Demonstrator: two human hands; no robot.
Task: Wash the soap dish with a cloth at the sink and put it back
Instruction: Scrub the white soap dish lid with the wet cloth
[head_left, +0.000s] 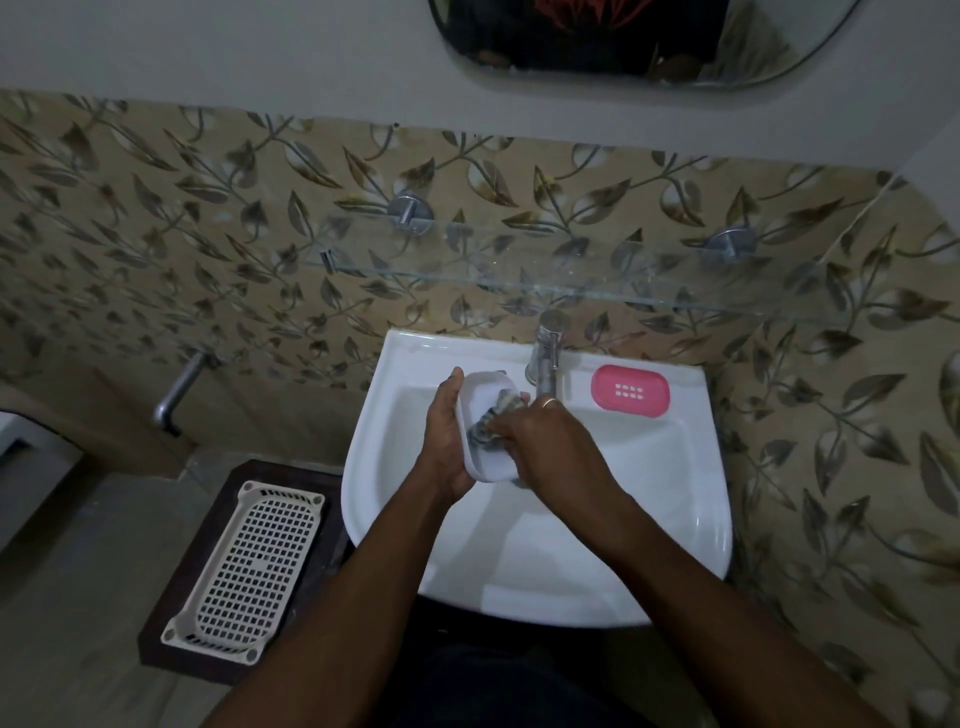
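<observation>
L hand (445, 441) grips the white dish (485, 431) by its left edge, tilted, over the sink (691, 499) basin below the tap (544, 353). R hand (550, 441) is closed on the cloth (493, 421), pressed inside dish. Pink tray (629, 391) on sink rim, right of tap.

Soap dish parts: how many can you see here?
2. A white soap dish tray is held in the left hand over the sink, wiped with a cloth by the right hand. A pink piece lies on the sink's rim, right of the tap.
</observation>
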